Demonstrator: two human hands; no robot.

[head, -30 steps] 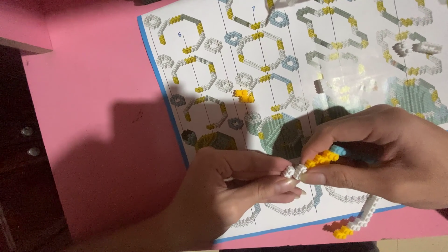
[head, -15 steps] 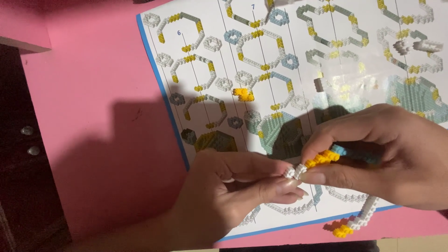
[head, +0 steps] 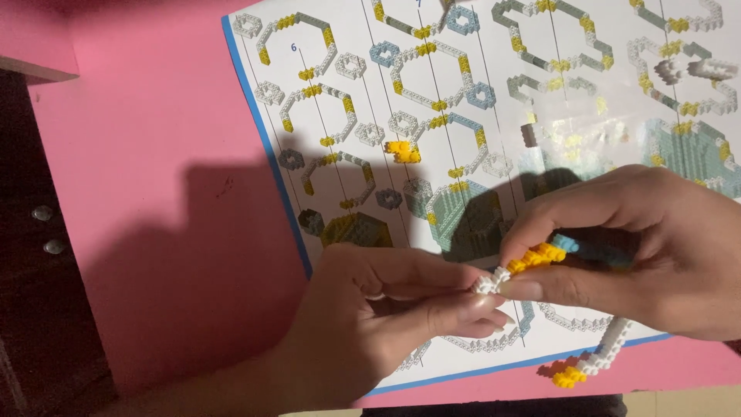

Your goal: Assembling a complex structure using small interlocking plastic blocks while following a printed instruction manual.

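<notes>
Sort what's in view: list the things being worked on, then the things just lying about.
In hand:
- brick strip, yellow, white and blue, pinched by the left hand and right hand
- instruction sheet under the hands

Lying about:
- loose yellow piece on the sheet
- white-and-yellow strip at the sheet's lower edge
- pink table

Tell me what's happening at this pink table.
A person is working with small building bricks over a printed instruction sheet that lies on the pink table. The right hand pinches a thin brick strip of yellow, white and blue pieces, and the left hand presses its fingertips against the strip's white end. The strip hangs out below the right hand and ends in a yellow tip near the sheet's lower edge. A small yellow brick lies loose on the sheet.
</notes>
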